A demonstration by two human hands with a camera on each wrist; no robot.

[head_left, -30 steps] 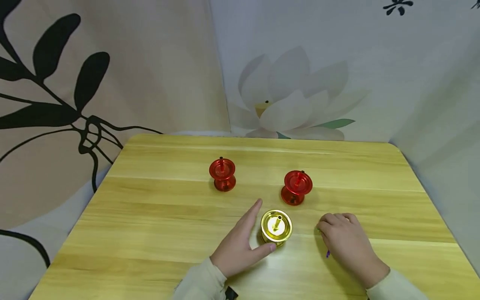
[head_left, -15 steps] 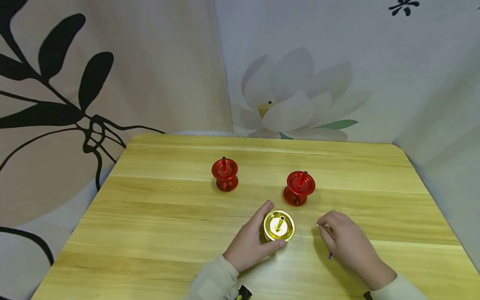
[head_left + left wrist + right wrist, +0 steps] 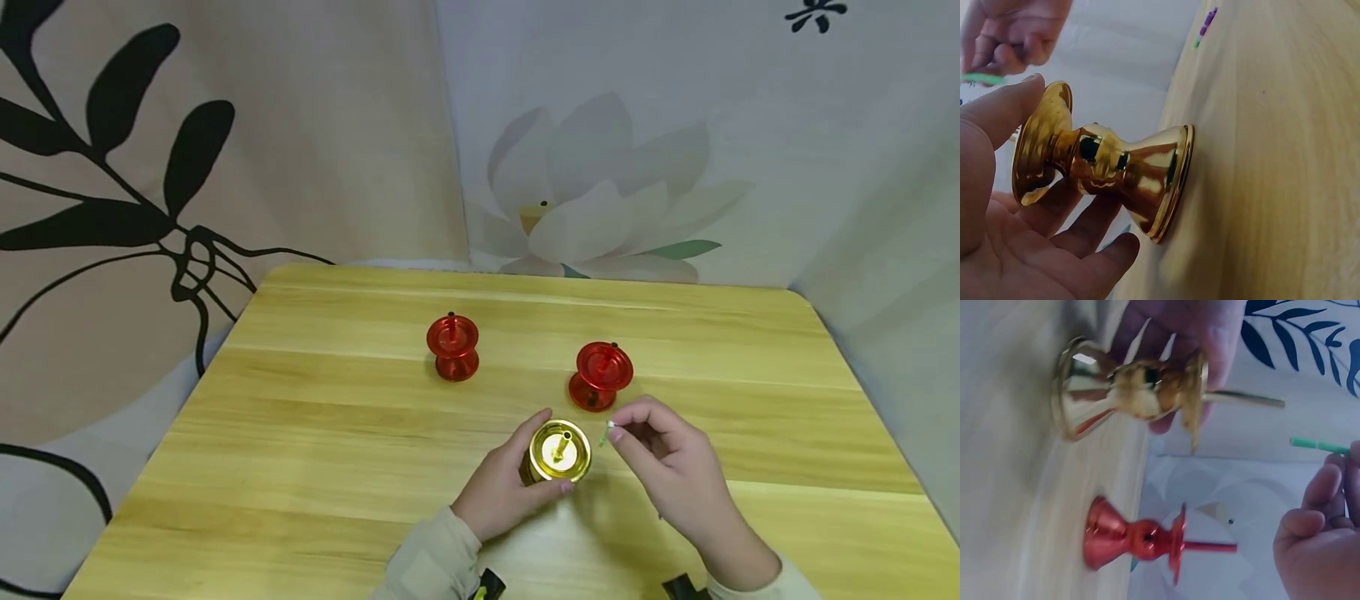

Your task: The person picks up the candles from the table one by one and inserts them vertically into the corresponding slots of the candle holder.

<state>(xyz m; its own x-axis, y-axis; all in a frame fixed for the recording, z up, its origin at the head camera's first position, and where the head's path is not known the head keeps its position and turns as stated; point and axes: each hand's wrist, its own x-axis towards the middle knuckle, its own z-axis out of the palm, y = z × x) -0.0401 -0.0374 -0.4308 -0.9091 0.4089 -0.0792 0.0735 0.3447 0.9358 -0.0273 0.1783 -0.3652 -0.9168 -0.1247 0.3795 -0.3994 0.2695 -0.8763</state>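
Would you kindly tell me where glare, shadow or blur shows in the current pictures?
Head view: bright glare on top of the gold holder, a soft shadow on the table beside the right hand; left wrist view: the green stick looks blurred; right wrist view: soft and hazy overall, with a small white highlight on the gold holder.

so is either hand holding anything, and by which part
Left hand: gold holder, at its dish and stem. Right hand: green stick, pinched by its upper end.
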